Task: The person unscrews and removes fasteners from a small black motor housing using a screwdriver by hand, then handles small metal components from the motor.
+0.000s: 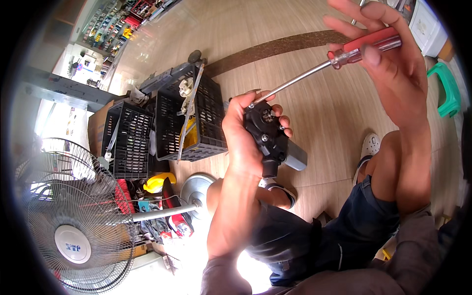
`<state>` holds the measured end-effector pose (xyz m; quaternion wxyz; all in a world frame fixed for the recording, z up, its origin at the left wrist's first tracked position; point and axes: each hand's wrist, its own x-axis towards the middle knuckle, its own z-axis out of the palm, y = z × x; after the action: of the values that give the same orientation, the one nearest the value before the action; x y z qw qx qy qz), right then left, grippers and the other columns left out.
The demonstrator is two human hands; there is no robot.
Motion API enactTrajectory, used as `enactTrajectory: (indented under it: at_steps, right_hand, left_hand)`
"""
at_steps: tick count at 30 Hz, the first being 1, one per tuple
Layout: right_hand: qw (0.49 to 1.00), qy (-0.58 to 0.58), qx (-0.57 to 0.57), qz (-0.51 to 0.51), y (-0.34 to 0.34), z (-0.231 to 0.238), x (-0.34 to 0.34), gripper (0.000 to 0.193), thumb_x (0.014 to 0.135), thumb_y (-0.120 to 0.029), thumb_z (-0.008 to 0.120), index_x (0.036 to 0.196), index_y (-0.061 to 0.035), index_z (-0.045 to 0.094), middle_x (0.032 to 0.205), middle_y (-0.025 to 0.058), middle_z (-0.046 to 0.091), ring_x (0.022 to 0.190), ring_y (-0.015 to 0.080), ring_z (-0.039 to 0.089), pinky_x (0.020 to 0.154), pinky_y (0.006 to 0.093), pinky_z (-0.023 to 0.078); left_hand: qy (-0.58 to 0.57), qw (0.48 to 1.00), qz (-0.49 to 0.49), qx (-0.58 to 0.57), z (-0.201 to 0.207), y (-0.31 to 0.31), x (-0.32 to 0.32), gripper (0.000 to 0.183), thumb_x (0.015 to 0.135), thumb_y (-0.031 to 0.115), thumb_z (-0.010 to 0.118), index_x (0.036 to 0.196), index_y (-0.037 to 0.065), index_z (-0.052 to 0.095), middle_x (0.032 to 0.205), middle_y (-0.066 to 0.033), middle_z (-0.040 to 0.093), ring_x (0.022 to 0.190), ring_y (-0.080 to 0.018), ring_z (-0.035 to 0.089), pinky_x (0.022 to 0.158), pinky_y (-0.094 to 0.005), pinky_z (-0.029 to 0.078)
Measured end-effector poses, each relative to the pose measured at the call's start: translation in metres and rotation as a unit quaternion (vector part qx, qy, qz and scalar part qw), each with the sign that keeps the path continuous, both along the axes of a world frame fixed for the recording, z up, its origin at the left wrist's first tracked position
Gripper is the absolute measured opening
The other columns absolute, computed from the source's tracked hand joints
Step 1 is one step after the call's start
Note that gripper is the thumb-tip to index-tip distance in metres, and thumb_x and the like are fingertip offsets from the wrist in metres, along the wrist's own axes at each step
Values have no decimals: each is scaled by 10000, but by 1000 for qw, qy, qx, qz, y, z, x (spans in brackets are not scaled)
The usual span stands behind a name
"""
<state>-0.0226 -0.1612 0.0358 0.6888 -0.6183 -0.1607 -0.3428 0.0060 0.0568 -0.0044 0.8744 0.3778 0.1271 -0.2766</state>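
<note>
My left hand [241, 140] is wrapped round a small black gear motor [265, 129] with a grey body [296, 156], its fingers showing along the far side. Several screws and a toothed centre show on the black housing. In my right hand [405, 81] is a screwdriver [366, 46] with a clear red handle, pinched between thumb and fingers. Its shaft slants down to the left, and the tip meets the housing edge beside my left thumb. Between the upper fingers of the same hand, a second thin metal rod [355, 19] shows; the rest of it is hidden.
Black plastic crates [199, 120] stand to the left, one holding white and yellow parts. A standing fan [73, 241] fills the lower left, its round base [191, 189] near my leg. A green stool [445, 91] is at the right. Stocked shelves [110, 29] line the far left.
</note>
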Motion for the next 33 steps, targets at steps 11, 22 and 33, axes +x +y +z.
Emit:
enactTrajectory:
  at_steps: [11,22,33]
  right_hand:
    - [997,59,4,-53,11,15,-5,438,889,-18,634,1278,-39,435,1182,259,643,1035,340,690,913,463,575]
    - [992,-35,-27,118,-16,-4,1,412,932,-70,612,1302,-29,437,1204,236,638,1041,322,686,923,441,564]
    - [990,-14,18,138,-17,-2,0,448,864,21,668,1248,-17,439,1345,268,549,1183,338,620,996,467,531]
  left_hand:
    - [-4,1000,-5,-4,3,-1,-1,344,891,396,536,964,70,619,755,-88,579,652,-251,603,570,-363,500]
    - [-5,1000,5,0,3,1,-1,341,894,392,538,961,66,613,747,-95,579,639,-258,610,564,-375,503]
    - [5,1000,12,-2,3,2,-1,364,904,406,538,977,55,602,736,-104,567,632,-271,605,559,-385,498]
